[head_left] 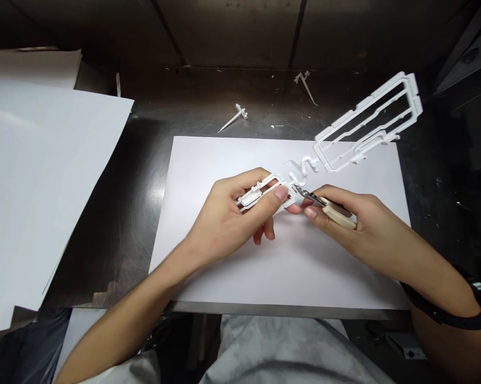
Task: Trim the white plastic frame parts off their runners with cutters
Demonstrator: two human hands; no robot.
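**Fingers of our left hand [228,216] pinch a white plastic part [322,158] while our right hand [362,220] holds a cutter [338,217]**

Our left thumb [273,201] presses on top of the small frame [250,199], and our other left fingers bend around and under it. They are closed on it, with a little gap only where the plastic sits. Our right fingers are curled around the pale handles of the cutter. Its metal nose points left and is right by the end of the small frame, next to the wavy neck [304,169]. We cannot tell if the two tips are apart or together, because they are too tiny to see well.

From the wavy neck, the big frame [370,144] goes up to the right, with long holes in it. We have the whole white part up in front of us, over a white sheet [280,272] that lies on the shiny metal table [152,138].

Past the sheet, we see a thin white stick [234,118] with a bumpy end. Another white stick [305,88] lies farther back and to the right. Little white crumbs [278,126] lie near them. On our left is some big white paper [44,176]. We have a black band [444,312] on our right wrist, and our gray clothes [288,352] show at the bottom.
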